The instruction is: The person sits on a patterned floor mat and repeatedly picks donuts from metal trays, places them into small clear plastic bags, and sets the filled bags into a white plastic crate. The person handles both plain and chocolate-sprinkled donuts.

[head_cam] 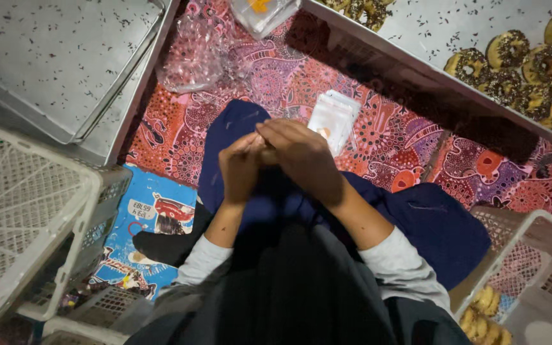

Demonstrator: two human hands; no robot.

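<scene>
Red patterned cloth (404, 147) covers the floor and takes up most of the view. Next in size are two metal trays. The left tray (52, 57), at the cloth's top-left corner, has only dark sprinkles on it. The right tray (442, 25), along the top-right edge, carries chocolate-sprinkled doughnuts (509, 50).

White plastic crates sit at both lower corners. The left crate (20, 198) looks bare from here. The right crate (544, 255) has some pale pieces of food (483, 316) beside it, cut off by the frame, so we can't say what they are. Crumpled clear plastic (193, 57) lies near the cloth's top edge.

Over the lap in the middle, the left hand (241, 166) and right hand (301, 156) are pressed together, fingers curled in and the tips meeting. Our guess is they're working something tiny between the fingertips, but the backs of the hands hide it. We honestly can't tell if anything is gripped.

The nearest things are the small white packets (332, 118), lying flat on the cloth just beyond the right hand and not touching it. Picking one up would call for freeing one hand and pinching it lightly at an edge.
</scene>
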